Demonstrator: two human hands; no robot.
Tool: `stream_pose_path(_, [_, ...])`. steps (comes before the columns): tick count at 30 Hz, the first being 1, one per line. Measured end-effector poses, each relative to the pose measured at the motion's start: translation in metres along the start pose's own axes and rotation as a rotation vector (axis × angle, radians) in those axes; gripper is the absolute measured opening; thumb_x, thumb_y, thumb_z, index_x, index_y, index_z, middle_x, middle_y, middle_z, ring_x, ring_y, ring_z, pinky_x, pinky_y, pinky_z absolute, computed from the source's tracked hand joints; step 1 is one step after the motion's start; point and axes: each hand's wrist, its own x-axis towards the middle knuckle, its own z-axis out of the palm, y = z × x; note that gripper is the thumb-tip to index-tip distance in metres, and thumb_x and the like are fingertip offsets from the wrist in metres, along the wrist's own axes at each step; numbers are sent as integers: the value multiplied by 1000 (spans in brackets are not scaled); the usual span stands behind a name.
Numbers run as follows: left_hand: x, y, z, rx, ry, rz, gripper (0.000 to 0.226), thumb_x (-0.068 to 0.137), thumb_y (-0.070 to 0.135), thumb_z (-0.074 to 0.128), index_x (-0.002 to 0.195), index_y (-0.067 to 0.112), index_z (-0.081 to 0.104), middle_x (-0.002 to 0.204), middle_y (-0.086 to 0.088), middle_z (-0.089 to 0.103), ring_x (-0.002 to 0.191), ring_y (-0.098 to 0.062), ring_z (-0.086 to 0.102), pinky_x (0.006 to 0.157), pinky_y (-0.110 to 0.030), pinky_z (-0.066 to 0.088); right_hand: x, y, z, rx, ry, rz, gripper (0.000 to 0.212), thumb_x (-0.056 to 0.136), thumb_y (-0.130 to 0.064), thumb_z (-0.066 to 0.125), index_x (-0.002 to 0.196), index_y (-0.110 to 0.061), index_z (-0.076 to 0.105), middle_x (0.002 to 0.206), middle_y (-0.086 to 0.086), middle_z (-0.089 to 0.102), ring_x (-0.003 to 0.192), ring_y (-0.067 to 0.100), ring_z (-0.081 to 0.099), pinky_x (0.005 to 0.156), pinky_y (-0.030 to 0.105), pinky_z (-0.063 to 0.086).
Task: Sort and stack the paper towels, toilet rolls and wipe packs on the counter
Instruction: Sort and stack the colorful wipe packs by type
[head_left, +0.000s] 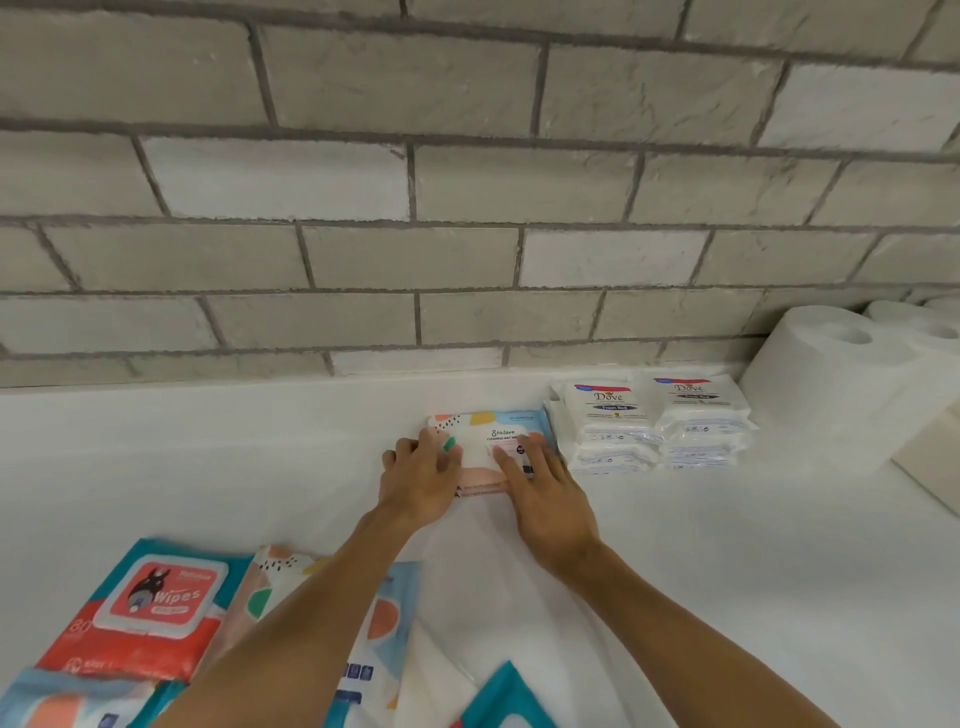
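Observation:
A pastel patterned wipe pack (496, 434) lies flat on the white counter (208, 467) near the wall. My left hand (418, 480) rests on its left edge and my right hand (545, 499) lies flat on its right side. Just to its right stand two short stacks of white Dove wipe packs (649, 423). White paper towel rolls (841, 384) stand upright at the far right against the wall. Near the front left lie a red and teal wipes pack (150, 613) and another pastel pack (291, 582), partly under my left arm.
A grey brick wall (467, 182) backs the counter. More wipe packs (498, 696) poke in at the bottom edge. A pale box corner (930, 467) shows at the right edge below the rolls.

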Motion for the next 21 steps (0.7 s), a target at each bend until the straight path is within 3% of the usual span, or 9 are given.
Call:
stream_pose_path(4, [-6, -1, -9, -79, -11, -23, 39, 97, 43, 33, 121, 16, 46, 125, -12, 53, 118, -29, 40, 89, -30, 28, 0, -3, -5, 97, -30, 10, 50, 89, -27, 65, 135, -13, 52, 139, 22, 48, 131, 46, 44, 92, 54, 53])
stream_pose_path(7, [-19, 1, -19, -109, -19, -5, 43, 100, 35, 35, 137, 14, 42, 133, -11, 46, 126, -29, 34, 97, -33, 29, 0, -9, -19, 116, -147, 52, 55, 99, -41, 43, 148, -17, 33, 155, 16, 25, 147, 39, 14, 115, 51, 29])
stream_pose_path(9, [-27, -2, -27, -122, -2, 13, 48, 101, 32, 36, 146, 14, 36, 139, -10, 43, 131, -29, 31, 104, -36, 29, -2, -19, -30, 120, -178, 75, 57, 100, -44, 39, 150, -19, 27, 158, 12, 17, 148, 37, 2, 120, 50, 17])
stream_pose_path(11, [-31, -13, -32, -112, 14, 39, 48, 101, 28, 36, 147, 17, 37, 141, -8, 46, 134, -27, 32, 108, -36, 26, -6, -30, -40, 138, -160, 67, 53, 99, -41, 41, 147, -21, 32, 157, 11, 20, 147, 39, 5, 120, 50, 15])
stream_pose_path(16, [-61, -30, -58, -148, 80, 93, 35, 101, 16, 39, 133, 18, 55, 119, 3, 53, 126, -23, 42, 111, -33, 28, -22, -66, -57, 388, -99, 17, 36, 95, -34, 51, 128, -20, 54, 137, 5, 48, 128, 28, 44, 109, 41, 39])
stream_pose_path(21, [-97, -51, -84, -137, 60, 174, 29, 100, 17, 45, 125, 21, 61, 109, 7, 53, 114, -16, 47, 109, -38, 35, -42, -109, -66, 497, -305, 64, 36, 96, -43, 50, 130, -31, 48, 144, -7, 41, 132, 17, 40, 109, 31, 36])
